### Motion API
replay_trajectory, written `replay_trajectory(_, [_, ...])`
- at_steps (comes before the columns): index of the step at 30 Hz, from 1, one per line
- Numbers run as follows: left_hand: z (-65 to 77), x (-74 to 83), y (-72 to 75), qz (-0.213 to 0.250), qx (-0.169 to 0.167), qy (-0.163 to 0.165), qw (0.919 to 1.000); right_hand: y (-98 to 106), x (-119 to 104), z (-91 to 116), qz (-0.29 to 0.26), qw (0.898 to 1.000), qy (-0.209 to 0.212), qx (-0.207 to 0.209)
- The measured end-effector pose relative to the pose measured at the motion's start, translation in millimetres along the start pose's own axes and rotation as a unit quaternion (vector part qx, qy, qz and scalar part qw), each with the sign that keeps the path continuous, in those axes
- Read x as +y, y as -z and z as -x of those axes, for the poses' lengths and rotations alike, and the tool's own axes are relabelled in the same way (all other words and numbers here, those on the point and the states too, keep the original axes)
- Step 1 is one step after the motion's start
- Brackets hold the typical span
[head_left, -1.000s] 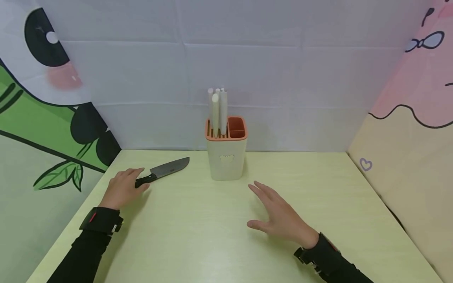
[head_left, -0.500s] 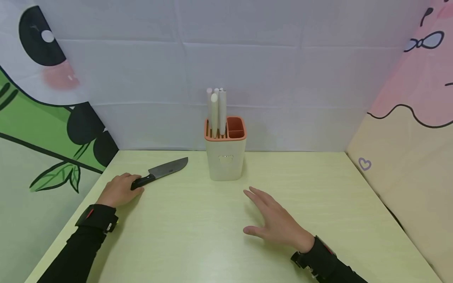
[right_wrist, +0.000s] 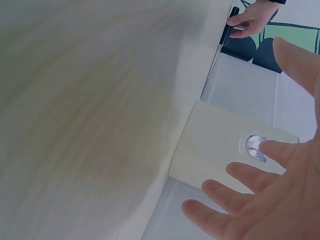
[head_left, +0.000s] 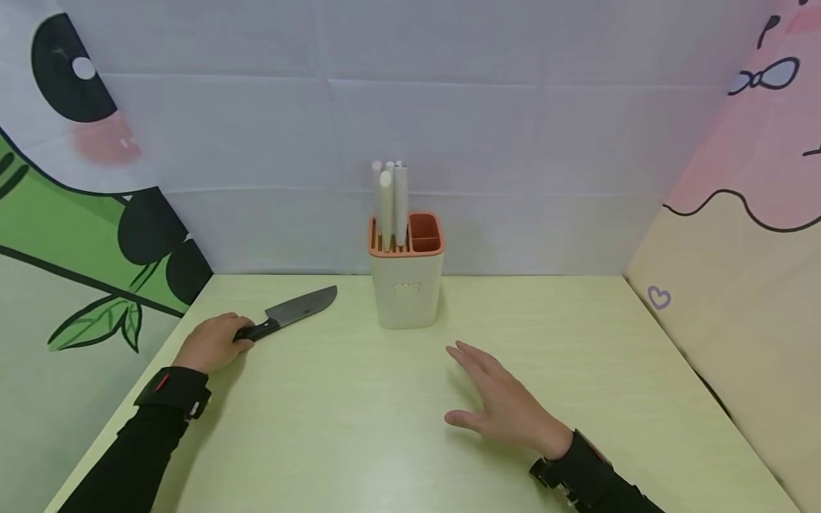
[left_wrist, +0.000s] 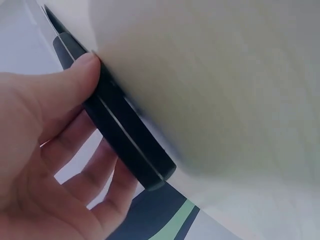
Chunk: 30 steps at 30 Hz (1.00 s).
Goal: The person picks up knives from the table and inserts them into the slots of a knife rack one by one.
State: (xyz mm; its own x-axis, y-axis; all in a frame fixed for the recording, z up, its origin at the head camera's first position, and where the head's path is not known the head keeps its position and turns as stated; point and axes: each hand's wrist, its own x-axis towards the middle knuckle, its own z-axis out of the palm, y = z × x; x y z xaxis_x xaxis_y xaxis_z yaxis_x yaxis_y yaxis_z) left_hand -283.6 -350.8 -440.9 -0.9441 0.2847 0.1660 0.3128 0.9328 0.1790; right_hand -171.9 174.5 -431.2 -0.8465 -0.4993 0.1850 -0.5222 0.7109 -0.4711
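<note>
A kitchen knife (head_left: 301, 307) with a broad grey blade and a black handle lies at the left of the table, its blade pointing right. My left hand (head_left: 214, 343) grips the end of the handle. In the left wrist view, the thumb presses one side of the black handle (left_wrist: 117, 122) and the fingers lie along the other. My right hand (head_left: 503, 402) is held over the table on the right, fingers spread, touching nothing. In the right wrist view its fingers (right_wrist: 227, 197) are straight, with the pale holder beyond them.
At the back middle stands a cream knife holder (head_left: 407, 296) with an orange top; several white handles (head_left: 386, 206) stick up from its slots. Behind the pale table (head_left: 359, 427) hangs a grey-white cloth (head_left: 513, 142), with printed cartoon panels at both sides.
The left hand has closed its fingers and thumb round the knife's handle. The knife looks shifted slightly left along with the whole view. The right hand has moved a little nearer the body.
</note>
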Motion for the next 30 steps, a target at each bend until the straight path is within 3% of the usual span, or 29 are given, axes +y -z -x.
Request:
replay_trajectory(4, [4.2, 0.6, -1.1, 0.000, 0.009, -0.001, 1.0000, 3.3, 2.2, 1.2, -0.017, 1.000, -0.024, -0.005])
replay_trajectory(8, [11.7, 11.1, 6.2, 0.005, 0.016, -0.007, 0.9998, 5.7, 8.9, 0.8, -0.028, 0.999, -0.032, -0.003])
replay_trajectory(14, [27.4, 25.1, 15.3, 0.004, 0.036, -0.052, 0.9980, 9.1, 22.2, -1.5, -0.051, 0.998, -0.028, 0.007])
replay_trajectory(21, [40.9, 42.6, 18.7, -0.007, 0.015, -0.083, 0.9964, 19.0, 31.3, -2.1, -0.101, 0.994, -0.037, 0.023])
replay_trajectory(30, [52.6, 77.9, 18.4, -0.006, 0.012, -0.107, 0.9941, 27.8, 48.8, -1.7, -0.108, 0.991, -0.069, 0.040])
